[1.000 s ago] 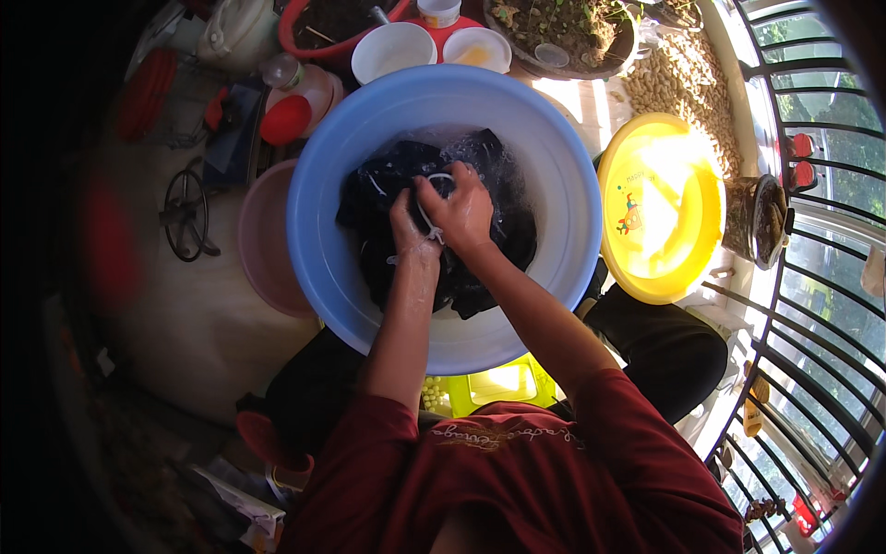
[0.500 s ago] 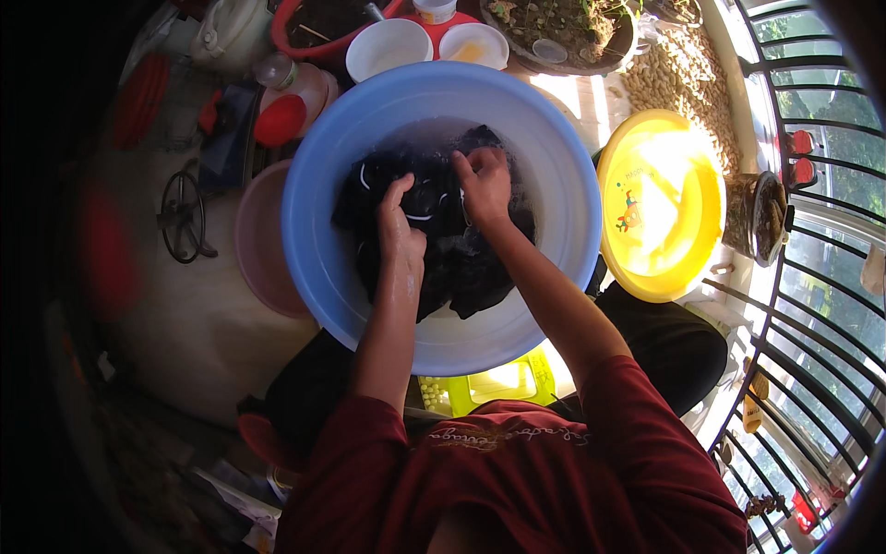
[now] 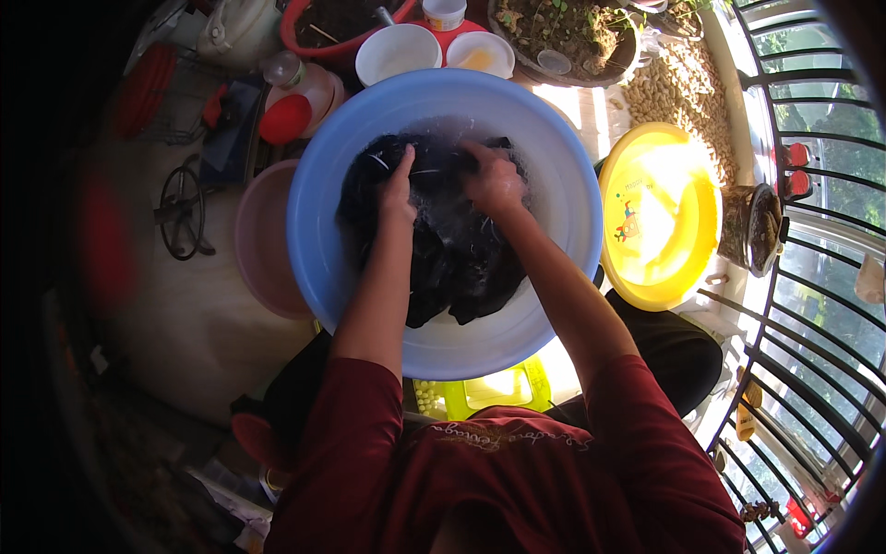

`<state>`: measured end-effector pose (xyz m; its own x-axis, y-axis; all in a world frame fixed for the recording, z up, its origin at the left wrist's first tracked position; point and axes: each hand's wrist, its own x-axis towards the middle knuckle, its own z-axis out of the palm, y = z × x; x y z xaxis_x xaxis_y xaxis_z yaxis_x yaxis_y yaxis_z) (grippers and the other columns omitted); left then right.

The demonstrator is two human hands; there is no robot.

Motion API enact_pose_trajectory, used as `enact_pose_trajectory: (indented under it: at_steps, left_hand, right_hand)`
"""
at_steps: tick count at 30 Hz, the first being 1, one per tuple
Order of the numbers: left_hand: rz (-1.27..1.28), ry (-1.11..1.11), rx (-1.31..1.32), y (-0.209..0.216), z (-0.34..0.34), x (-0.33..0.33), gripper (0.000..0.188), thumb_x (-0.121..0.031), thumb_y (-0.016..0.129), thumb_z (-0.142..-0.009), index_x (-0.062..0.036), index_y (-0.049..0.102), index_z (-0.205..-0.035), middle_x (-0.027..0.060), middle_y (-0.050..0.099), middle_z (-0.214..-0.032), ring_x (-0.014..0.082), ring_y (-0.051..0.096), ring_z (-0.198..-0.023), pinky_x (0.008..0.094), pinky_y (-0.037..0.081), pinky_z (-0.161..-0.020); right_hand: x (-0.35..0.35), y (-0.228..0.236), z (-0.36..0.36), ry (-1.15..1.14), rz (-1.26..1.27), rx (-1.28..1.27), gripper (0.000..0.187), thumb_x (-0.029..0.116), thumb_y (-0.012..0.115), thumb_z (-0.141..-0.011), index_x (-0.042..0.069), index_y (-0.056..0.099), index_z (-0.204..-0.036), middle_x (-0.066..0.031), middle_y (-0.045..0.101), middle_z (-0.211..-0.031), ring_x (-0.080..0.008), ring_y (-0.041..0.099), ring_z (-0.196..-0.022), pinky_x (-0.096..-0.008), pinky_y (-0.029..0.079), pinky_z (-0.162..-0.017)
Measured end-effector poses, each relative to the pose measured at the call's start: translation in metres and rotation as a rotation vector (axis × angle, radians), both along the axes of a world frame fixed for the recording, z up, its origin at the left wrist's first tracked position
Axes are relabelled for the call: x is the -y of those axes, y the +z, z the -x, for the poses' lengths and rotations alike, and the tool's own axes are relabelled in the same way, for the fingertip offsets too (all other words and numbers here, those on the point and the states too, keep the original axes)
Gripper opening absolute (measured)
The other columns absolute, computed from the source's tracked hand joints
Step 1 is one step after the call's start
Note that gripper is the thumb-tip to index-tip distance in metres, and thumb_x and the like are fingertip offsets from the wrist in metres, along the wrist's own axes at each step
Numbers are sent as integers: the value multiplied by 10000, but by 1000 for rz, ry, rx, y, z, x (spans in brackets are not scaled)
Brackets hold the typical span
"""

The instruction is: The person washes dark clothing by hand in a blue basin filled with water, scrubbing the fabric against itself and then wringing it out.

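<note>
A wet black garment [image 3: 452, 263] with thin white trim lies bunched in cloudy water inside a large blue basin [image 3: 306, 231]. My left hand [image 3: 399, 192] presses into the cloth left of the middle, its thumb stretched toward the far rim. The cloth hides the other fingers of that hand. To its right, my right hand [image 3: 496, 180] is curled on the garment, its forefinger reaching left and slightly blurred. A stretch of dark cloth lies between the two hands.
A yellow basin [image 3: 637, 277] stands close on the right, beside a barred window [image 3: 817, 249]. Left of the blue basin sits a pink basin [image 3: 263, 245]. White bowls [image 3: 399, 54] and a soil-filled planter [image 3: 577, 65] stand beyond. A green stool [image 3: 457, 402] shows at the near side.
Both hands have shifted slightly toward the far side of the basin. The right hand has turned, its forefinger now pointing left, and the raised cloth between the hands has flattened.
</note>
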<state>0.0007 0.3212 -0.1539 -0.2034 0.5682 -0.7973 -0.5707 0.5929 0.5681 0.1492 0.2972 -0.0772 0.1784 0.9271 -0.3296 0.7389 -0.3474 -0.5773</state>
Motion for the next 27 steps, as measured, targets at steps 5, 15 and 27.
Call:
enact_pose_trajectory:
  at_steps: [5,15,27]
  left_hand:
    - [-269,-1,584,45,-13,17,470,-474,462,-903,-81,573,-1136,80,602,-1093,248,575,-959,375,460,-868]
    - [-72,248,352,84,-44,61,312,-286,416,-835,-58,585,-965,82,561,-924,227,566,-868,338,459,-802]
    - [-176,267,384,39,-12,24,208,-113,649,-726,-7,607,-900,104,635,-899,241,621,-819,359,505,-747]
  right_hand:
    - [56,45,22,344,-525,-169,372,10,626,-672,141,646,-1019,-84,584,-954,-300,566,-879,-406,465,-768]
    - [24,-13,24,-363,-278,-496,269,312,684,-769,58,658,-854,-142,582,-899,-307,565,-888,-375,451,-777]
    - [12,-15,17,-504,-152,-700,335,298,662,-821,28,601,-1010,-180,626,-894,-281,608,-791,-346,466,-738]
